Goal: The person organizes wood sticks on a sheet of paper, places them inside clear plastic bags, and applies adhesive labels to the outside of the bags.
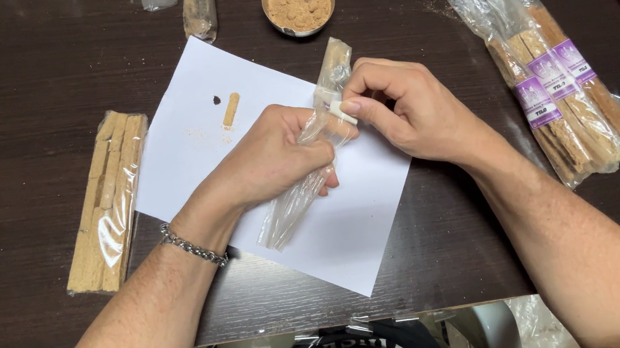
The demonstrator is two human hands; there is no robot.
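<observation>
One clear plastic sleeve (pixel 310 174) holding a pale stick is gripped over the single white sheet (pixel 351 233), its long axis running from lower left up to upper right. The left hand (pixel 275 155) is closed around its middle; the right hand (pixel 406 108) pinches a small white label (pixel 340 113) against it. Three labelled stick packets (pixel 557 91) lie at right, one unlabelled packet (pixel 108 202) at left, one bowl of powder (pixel 298 2) above, all on the dark surface (pixel 9 103).

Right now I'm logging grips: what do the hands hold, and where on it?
A clear bag with a stick inside. The left hand wraps its middle; the right hand pinches a small white piece near its upper part.
</observation>
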